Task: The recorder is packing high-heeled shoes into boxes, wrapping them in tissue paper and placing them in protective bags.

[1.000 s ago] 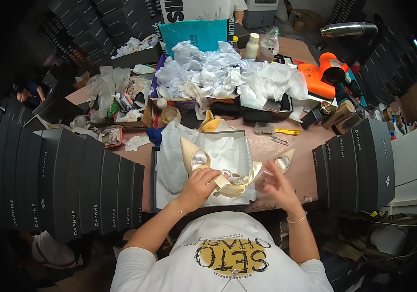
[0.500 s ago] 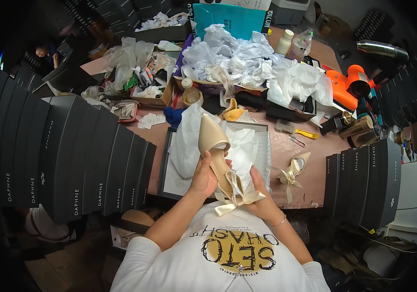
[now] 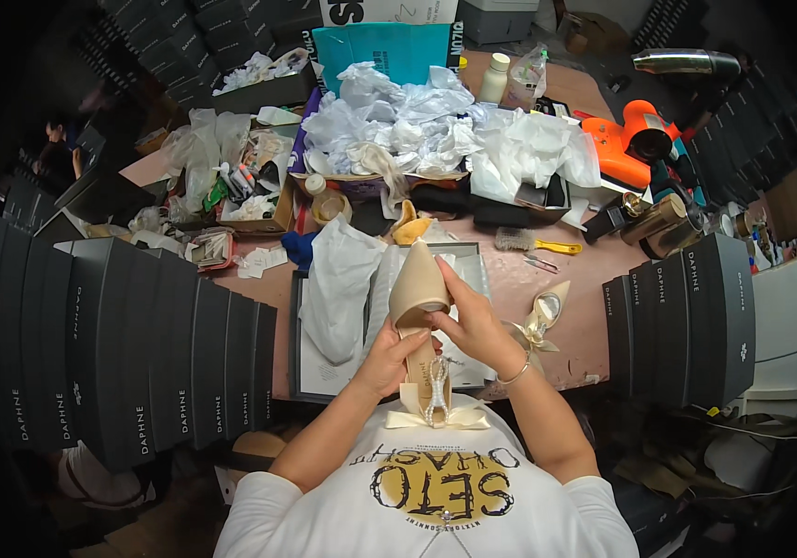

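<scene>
A beige pointed-toe shoe [image 3: 416, 282] with a pearl strap and a cream ribbon bow [image 3: 435, 416] is held between both hands, toe pointing away from me. My left hand [image 3: 392, 358] is closed round its narrow middle. My right hand [image 3: 471, 324] grips the toe part, fingers along its right side and thumb near the opening. Below the shoe lies an open grey shoebox [image 3: 301, 363] with white tissue paper [image 3: 335, 298] inside. The matching shoe [image 3: 547, 305] lies on the pinkish table to the right, its ribbon loose beside it.
Stacks of dark shoeboxes [image 3: 152, 344] rise at left and more boxes [image 3: 682, 321] at right. Farther back are a heap of crumpled tissue [image 3: 398, 121], a yellow-handled brush [image 3: 538, 244], an orange tool [image 3: 626, 144] and bottles [image 3: 494, 79]. Another person [image 3: 61, 153] is at far left.
My right hand has moved from beside the ribbon up to the shoe's toe. The shoe has turned more upright, and the whole view has shifted slightly.
</scene>
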Available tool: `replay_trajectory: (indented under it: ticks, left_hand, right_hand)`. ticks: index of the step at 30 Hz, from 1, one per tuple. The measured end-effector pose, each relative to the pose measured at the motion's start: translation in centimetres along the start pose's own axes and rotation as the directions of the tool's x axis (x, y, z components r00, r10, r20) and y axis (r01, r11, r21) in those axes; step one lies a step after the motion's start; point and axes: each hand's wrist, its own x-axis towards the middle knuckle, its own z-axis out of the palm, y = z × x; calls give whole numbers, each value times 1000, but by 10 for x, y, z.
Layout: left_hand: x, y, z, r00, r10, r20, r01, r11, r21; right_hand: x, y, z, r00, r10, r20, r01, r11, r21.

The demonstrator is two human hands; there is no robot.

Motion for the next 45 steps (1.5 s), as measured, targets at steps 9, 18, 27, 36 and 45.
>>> replay_trajectory:
  ticks: [9,18,27,36,45]
  left_hand:
    - [-12,-43,-3,904,39,-427,-67,996,-51]
    - [22,-7,-5,962,241,-125,-128,810,573]
    - [162,-87,-35,901,-91,-424,343,748,569]
    - [9,68,70,954,288,85,-216,458,862]
    - [23,30,59,857,462,226,-221,-66,973]
  right_hand:
    - [-11,29,33,843,458,282,-498,863,87]
    - [-94,9,2,909,368,194,-395,910,123]
    - [-175,25,-96,860,504,74,-288,361,887]
    - [-220,67,-111,960,280,15,99,-388,916]
    - [-250,-3,-94,967,253,19,-9,-39,999]
